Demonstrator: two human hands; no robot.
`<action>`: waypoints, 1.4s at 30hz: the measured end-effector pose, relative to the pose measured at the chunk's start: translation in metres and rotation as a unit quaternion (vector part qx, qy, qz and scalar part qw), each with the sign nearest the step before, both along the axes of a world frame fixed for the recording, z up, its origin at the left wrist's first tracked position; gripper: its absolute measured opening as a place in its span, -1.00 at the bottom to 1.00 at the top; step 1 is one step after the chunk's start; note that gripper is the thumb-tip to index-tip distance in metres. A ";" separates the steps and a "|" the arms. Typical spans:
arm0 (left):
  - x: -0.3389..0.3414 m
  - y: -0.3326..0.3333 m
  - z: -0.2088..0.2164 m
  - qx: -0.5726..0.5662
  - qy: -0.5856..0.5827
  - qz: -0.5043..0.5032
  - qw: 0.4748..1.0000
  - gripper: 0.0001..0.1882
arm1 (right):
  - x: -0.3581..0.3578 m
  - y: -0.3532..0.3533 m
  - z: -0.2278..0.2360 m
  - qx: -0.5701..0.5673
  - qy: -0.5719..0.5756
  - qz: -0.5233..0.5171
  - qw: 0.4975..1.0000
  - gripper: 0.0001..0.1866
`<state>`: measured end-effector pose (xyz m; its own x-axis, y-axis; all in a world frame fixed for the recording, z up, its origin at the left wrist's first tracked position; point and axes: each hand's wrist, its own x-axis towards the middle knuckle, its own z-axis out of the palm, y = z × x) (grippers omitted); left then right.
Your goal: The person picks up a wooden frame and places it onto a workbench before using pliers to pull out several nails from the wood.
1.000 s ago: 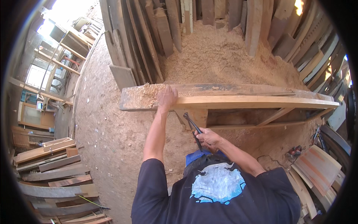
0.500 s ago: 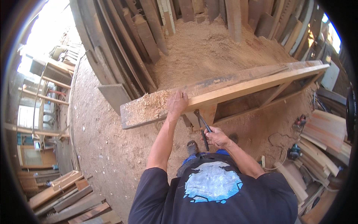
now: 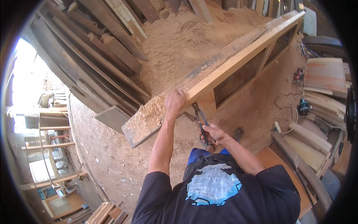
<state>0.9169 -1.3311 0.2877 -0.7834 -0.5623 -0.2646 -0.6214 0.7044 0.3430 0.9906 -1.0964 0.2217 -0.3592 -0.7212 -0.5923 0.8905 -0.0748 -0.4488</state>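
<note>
A long pale wooden frame [image 3: 231, 71] with recessed panels stands on edge, resting against a worn plank bench [image 3: 147, 137]. My left hand [image 3: 174, 101] is closed over the frame's near left end, beside a heap of curly wood shavings [image 3: 149, 112]. In my right hand [image 3: 212, 134] is a pair of black pincers [image 3: 199, 114], gripped by the handles. Their jaws point up and touch or nearly touch the frame's lighter end piece [image 3: 207, 103], just below my left hand. Whether the jaws hold anything is too small to tell.
Tall boards [image 3: 93, 56] lean at the far left beside a large mound of sawdust [image 3: 179, 48]. Stacked planks [image 3: 324, 74] lie at the right, with a teal power tool [image 3: 304, 107] and its cord nearby. Shavings cover the floor [image 3: 112, 160].
The view has turned, so the bench and frame slant more steeply. My right hand has closed round the pincers' handles, which were spread wider. My left hand keeps its place on the frame.
</note>
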 end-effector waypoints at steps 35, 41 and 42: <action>0.000 -0.009 -0.013 -0.012 -0.010 -0.019 1.000 -0.46 | -0.058 -0.001 0.032 0.229 0.287 0.237 0.899 -0.76; -0.002 -0.006 -0.013 -0.039 -0.014 -0.040 0.998 -0.45 | 0.003 -0.026 -0.033 0.115 0.154 0.038 0.981 -0.80; -0.003 -0.004 -0.010 -0.033 -0.024 -0.031 0.999 -0.44 | 0.010 -0.031 -0.036 0.081 0.137 -0.003 0.987 -0.81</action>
<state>0.9140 -1.3349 0.2774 -0.8042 -0.5312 -0.2668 -0.5910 0.7621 0.2644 1.0006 -1.1272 0.1856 -0.5267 -0.6225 -0.5789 0.7330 0.0122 -0.6801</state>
